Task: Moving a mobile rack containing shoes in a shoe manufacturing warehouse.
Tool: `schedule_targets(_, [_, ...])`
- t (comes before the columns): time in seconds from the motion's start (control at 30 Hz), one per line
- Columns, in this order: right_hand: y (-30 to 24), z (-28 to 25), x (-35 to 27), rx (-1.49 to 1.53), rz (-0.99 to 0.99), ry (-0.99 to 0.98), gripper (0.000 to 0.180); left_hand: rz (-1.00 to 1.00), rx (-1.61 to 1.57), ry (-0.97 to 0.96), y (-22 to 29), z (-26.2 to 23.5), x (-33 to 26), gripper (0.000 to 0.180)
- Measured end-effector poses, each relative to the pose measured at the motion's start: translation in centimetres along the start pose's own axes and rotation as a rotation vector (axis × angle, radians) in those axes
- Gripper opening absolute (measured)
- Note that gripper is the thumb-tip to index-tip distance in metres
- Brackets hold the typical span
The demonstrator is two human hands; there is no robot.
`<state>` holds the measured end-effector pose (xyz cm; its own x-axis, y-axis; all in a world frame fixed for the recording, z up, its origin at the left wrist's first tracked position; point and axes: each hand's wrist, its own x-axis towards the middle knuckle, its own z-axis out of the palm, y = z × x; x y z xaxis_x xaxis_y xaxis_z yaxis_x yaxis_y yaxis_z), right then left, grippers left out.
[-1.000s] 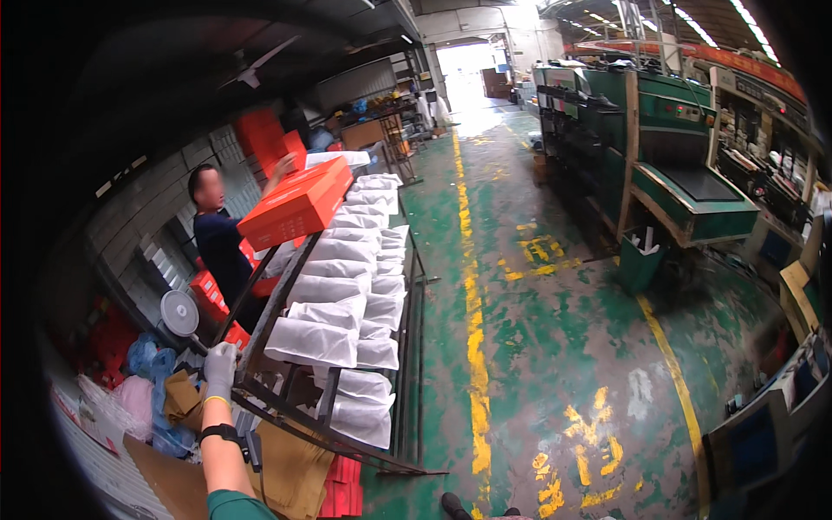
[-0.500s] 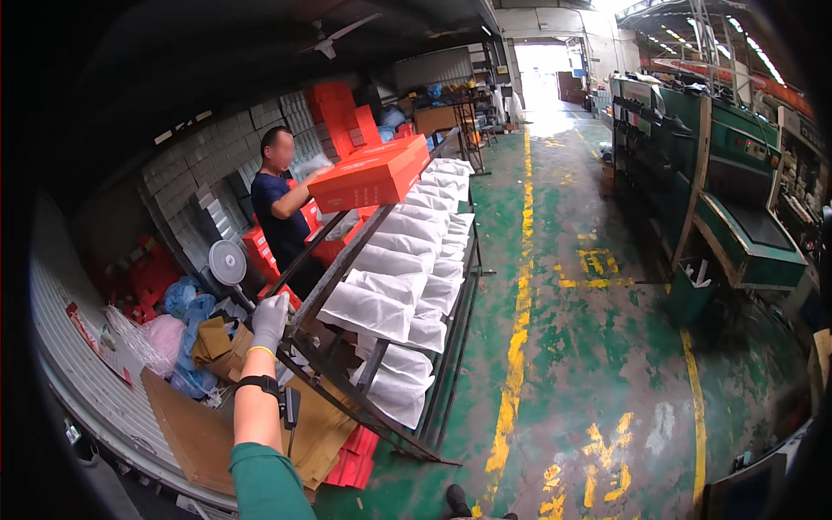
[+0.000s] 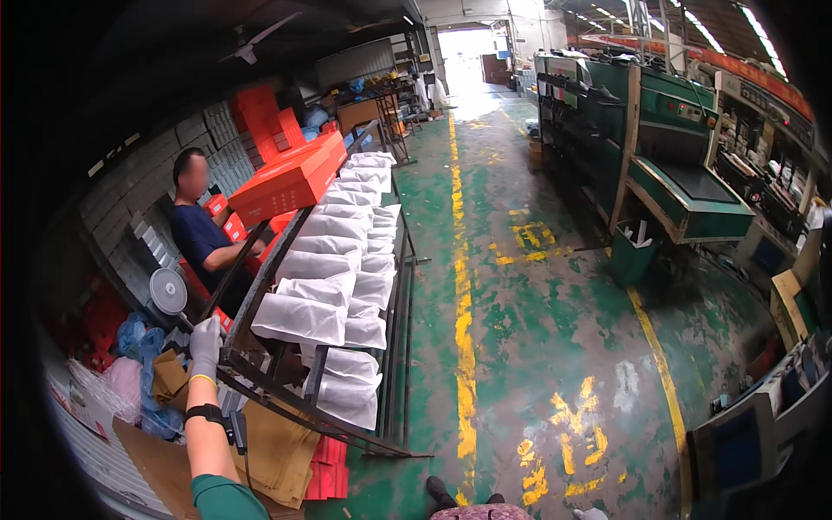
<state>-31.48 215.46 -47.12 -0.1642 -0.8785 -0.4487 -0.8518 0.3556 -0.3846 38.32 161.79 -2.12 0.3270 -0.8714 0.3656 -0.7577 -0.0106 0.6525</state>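
Observation:
My left hand (image 3: 205, 345), in a pale work glove, is closed around the near upper corner of a dark metal rack (image 3: 247, 319). Rows of white fabric bags (image 3: 299, 319) with something inside lie on the rack's tiers. A large orange-red box (image 3: 286, 184) rests on top, toward the far left side. At the lower edge a small whitish patch (image 3: 591, 514) looks like my gloved right hand; its fingers are cut off from view.
Behind the rack stands a co-worker (image 3: 204, 230) among orange boxes, beside a round white fan (image 3: 168, 291). Flattened cardboard (image 3: 269, 442) lies at lower left. Yellow lines (image 3: 465, 347) mark the green floor; a green machine (image 3: 685, 186) and bin (image 3: 632, 256) stand right.
The view has swung to the right, so the rack and co-worker sit further left. My left hand keeps its hold on the rack. The co-worker's arm is lower. A whitish patch has appeared below.

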Motion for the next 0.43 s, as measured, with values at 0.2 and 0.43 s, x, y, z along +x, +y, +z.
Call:
schedule_targets(0.2, [-1.0, -1.5, 0.7, 0.303, 0.324, -0.234, 0.036, 0.025, 0.143, -0.019, -0.6, -1.4, -0.1, 0.038])
schedule_targets(0.43, [1.5, 2.6, 2.5, 0.207, 0.197, -0.267, 0.043, 0.15, 0.258, -0.1, -4.5, -1.9, -5.7, 0.035])
